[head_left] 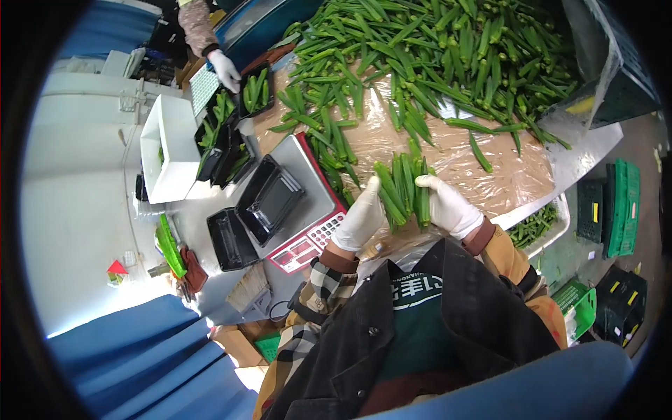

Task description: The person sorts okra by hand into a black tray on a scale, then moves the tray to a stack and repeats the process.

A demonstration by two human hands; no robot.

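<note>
A bunch of several okra pods is pressed together between my two hands, close to my chest. My left hand, in a white glove, grips the bunch from its left side. On the other side my gloved right hand closes against the pods with thumb and fingers. Beyond them a large heap of loose okra spreads over the plastic-covered brown table top. To the left is a red-edged scale. A black tray lies on it, beside another black tray.
At the upper left, another person's gloved hand is by black trays filled with okra. A white box stands near them. Right of the table are a white basket of okra and green crates. A dark crate borders the heap.
</note>
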